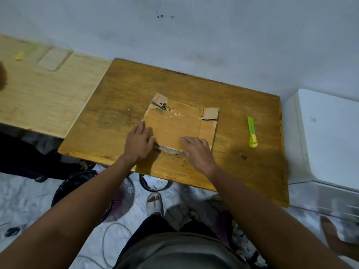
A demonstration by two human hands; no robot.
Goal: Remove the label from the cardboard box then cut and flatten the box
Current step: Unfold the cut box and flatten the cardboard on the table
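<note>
Nearest the camera, the person's grey shirt and dark trousers fill the bottom edge, with one sandalled foot (pixel 154 202) on the pale marbled floor below the tabletop's front edge. A dark basket with a pink rim (pixel 85 193) and a loose grey cable (pixel 108 239) lie on the floor to the left of the foot.

Both bare forearms reach up onto the brown wooden tabletop (pixel 116 98). The left hand (pixel 138 141) lies with fingers straight and flat against the near left corner of the cardboard box (pixel 174 123), its grip released, pressing rather than holding. The right hand (pixel 196 150) rests palm down on the near edge of the box, fingers extended and pointing left across the cardboard, thumb at the front edge; its grip is likewise released.

The box lies flattened in the middle of the tabletop, shiny clear tape across its upper face, a small flap sticking out at the far left corner and another at the far right. Dark marks show near the far left flap.

A lime-green utility knife (pixel 252 133) lies on the tabletop well to the right of the box, apart from both hands.

To the right of the tabletop stands a white appliance (pixel 326 136). To the left, a paler wooden board (pixel 48 94) adjoins the tabletop. A grey-white wall (pixel 194 35) runs behind everything
</note>
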